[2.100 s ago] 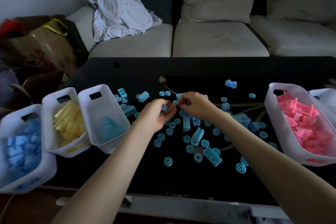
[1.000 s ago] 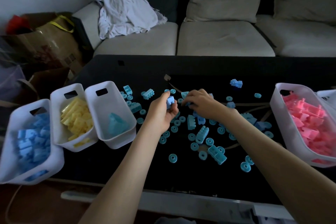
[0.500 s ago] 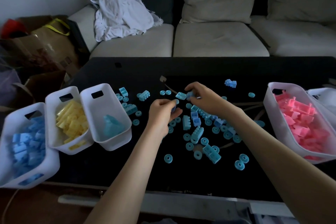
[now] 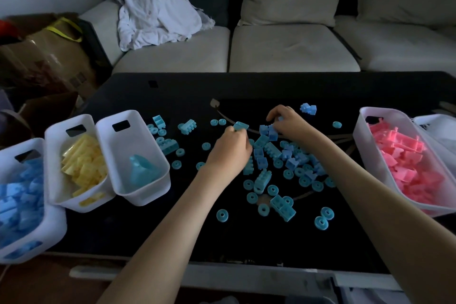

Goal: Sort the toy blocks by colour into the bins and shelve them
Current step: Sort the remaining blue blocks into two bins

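Several teal and blue blocks (image 4: 271, 150) and teal rings (image 4: 222, 215) lie scattered on the black table (image 4: 246, 89). My left hand (image 4: 229, 153) pinches a flat teal block (image 4: 241, 126) at its fingertips, just above the pile's left side. My right hand (image 4: 288, 123) is curled down over a small cluster of blue blocks (image 4: 267, 130) and grips one of them. White bins stand at the left: one with blue blocks (image 4: 37, 142), one with yellow blocks (image 4: 53, 131), one with a few teal pieces (image 4: 104, 121). A bin of pink blocks (image 4: 361, 128) stands at the right.
A lone blue block (image 4: 308, 108) and a teal ring (image 4: 336, 124) lie beyond my right hand. A pale sofa (image 4: 283, 49) with a crumpled white cloth (image 4: 155, 12) stands behind the table. Cardboard boxes (image 4: 47, 57) crowd the left. Another white container (image 4: 439, 128) sits behind the pink bin.
The flat teal block went from my right hand's fingertips to my left hand's. My right hand shifted right onto the blue blocks; my left hand rose toward the pile's far side.
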Demonstrator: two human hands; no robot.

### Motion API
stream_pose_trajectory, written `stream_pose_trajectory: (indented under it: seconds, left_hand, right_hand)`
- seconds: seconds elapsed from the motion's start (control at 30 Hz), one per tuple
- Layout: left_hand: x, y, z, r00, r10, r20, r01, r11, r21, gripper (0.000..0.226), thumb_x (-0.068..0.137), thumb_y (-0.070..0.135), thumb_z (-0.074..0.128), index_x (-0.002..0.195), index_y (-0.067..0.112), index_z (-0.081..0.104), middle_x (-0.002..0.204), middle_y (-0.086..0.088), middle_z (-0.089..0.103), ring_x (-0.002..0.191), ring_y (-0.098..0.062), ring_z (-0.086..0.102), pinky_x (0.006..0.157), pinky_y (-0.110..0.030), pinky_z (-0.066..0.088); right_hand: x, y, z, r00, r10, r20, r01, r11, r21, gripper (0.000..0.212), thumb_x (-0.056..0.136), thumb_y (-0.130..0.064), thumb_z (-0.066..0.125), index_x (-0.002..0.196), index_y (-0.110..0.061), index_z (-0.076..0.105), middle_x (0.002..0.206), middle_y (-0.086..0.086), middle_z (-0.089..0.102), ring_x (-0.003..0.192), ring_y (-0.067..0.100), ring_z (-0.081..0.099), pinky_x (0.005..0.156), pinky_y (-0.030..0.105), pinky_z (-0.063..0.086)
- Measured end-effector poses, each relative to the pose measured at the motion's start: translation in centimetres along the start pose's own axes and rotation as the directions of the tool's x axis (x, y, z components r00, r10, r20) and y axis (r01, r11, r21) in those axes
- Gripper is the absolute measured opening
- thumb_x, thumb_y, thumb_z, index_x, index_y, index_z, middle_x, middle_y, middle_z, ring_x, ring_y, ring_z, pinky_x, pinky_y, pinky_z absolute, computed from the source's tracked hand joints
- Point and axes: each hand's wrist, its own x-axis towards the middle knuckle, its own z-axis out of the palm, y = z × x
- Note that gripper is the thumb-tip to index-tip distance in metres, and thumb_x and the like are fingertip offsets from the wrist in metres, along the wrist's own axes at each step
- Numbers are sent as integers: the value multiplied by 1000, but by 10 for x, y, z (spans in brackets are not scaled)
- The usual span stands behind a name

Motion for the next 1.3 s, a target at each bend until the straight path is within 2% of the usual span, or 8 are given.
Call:
stream_pose_trajectory:
  seconds: [0.1,0.2,0.27,0.43,0.73,0.87,1.07,1.3]
  left_hand:
    - [2,3,2,981,27,191,-28,1000,1,26,97,27,51,114,9,57,110,-6,42,91,-22,56,76,-29,45]
    - [6,6,5,974,27,223,-29,1000,2,29,95,29,54,119,11,54,113,-4,41,95,-21,55,75,-27,41]
    - [8,7,6,977,30,210,-32,999,7,27,95,28,55,116,11,55,110,-2,40,91,-19,53,75,-27,41]
    - [9,10,13,988,35,154,-45,997,65,15,96,20,52,106,12,59,108,-4,42,89,-23,56,78,-36,50]
    - [11,9,19,995,1,98,-8,998,67,14,96,16,51,106,10,59,113,-6,46,84,-22,57,70,-31,48]
    - [7,9,14,998,-5,66,7,1000,-23,18,96,24,53,107,11,60,108,-4,46,81,-20,56,68,-29,45]
    - [-3,8,0,1000,5,-19,-8,990,-141,15,94,26,55,103,16,64,103,2,47,85,-16,58,74,-30,51]
    - [-23,-1,-46,985,-16,-170,-23,975,-223,12,92,28,57,93,19,65,97,3,54,80,-12,58,68,-16,45]
  right_hand:
    - [5,5,1,996,15,83,2,981,-193,35,87,-14,54,122,-20,50,124,9,39,107,21,42,86,30,42]
    - [6,8,6,979,-1,204,79,923,-376,45,96,-27,45,140,-35,36,133,7,37,128,29,30,102,41,33]
    - [6,7,9,966,-36,257,130,925,-358,39,100,-29,39,138,-33,41,129,6,40,124,26,36,99,37,36]
    - [3,4,8,966,-49,253,143,918,-370,28,99,-31,41,124,-23,50,112,0,40,90,15,47,76,28,36]
    - [-5,6,0,977,-43,208,121,916,-383,21,98,-27,44,116,-17,47,110,0,42,93,16,48,75,29,37]
    - [-6,9,-3,990,-54,128,88,959,-269,22,99,-25,43,118,-16,48,111,1,44,93,17,48,73,29,39]
    - [-15,3,-11,996,-91,-20,87,986,-145,21,99,-22,43,116,-13,49,103,2,49,76,11,48,57,22,34]
    - [-31,-49,3,978,-194,-77,186,977,-101,20,97,-20,46,115,-13,53,104,1,50,91,14,49,75,26,35]
